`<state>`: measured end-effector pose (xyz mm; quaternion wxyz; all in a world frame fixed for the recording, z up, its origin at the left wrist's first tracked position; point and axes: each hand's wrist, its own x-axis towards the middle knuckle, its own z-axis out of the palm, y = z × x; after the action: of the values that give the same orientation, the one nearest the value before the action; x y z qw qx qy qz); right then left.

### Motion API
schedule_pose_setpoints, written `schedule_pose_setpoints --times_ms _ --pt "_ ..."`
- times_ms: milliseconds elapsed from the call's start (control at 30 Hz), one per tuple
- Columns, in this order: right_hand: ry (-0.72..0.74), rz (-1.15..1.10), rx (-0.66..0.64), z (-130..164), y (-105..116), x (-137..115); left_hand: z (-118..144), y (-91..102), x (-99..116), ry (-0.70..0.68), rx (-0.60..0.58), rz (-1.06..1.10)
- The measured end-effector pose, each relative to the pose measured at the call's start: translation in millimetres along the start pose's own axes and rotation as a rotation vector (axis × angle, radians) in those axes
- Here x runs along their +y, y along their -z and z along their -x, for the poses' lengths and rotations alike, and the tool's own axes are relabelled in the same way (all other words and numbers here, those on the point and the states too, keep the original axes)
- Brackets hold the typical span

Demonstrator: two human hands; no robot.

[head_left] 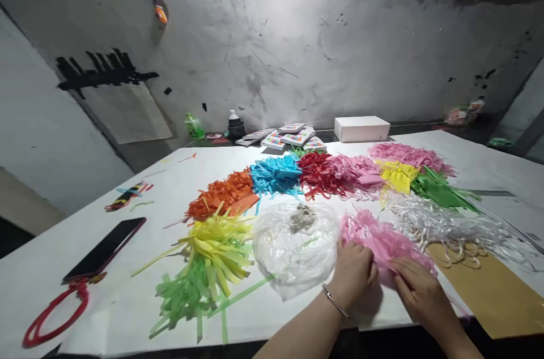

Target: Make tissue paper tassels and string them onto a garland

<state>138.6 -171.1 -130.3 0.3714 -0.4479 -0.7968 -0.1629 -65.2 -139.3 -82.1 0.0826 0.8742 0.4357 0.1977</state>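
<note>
Pink fringed tissue paper [374, 233] lies fanned out at the table's front, right of the middle. Curled into a fist, my left hand [356, 269] grips its near left edge; a silver bangle is on that wrist. My right hand [420, 291] pinches the near right edge of the same paper, thumb below and fingers on top. What lies between the fingertips is partly hidden. Left of my left hand, a clear plastic bag [280, 260] lies flat with a grey clump [301, 217] on it. White cords [442, 223] lie tangled beyond my right hand.
Fringed paper bundles form an arc: green [182, 291], yellow [221, 246], orange [227, 195], blue [276, 173], red [321, 175] and several others. A phone [106, 248] with a red strap lies left. Brown cardboard [493, 291] lies right; a white box [361, 129] stands behind.
</note>
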Motion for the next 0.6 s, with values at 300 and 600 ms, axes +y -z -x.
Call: schedule_pose_setpoints --times_ms 300,600 --pt "0.082 -0.001 -0.017 3.8 -2.1 7.2 -1.7 0.5 -1.1 -0.193 -0.043 -0.032" --pt "0.097 -0.018 -0.015 3.1 -3.5 5.1 -4.2 -0.8 -4.5 -0.250 -0.047 -0.070"
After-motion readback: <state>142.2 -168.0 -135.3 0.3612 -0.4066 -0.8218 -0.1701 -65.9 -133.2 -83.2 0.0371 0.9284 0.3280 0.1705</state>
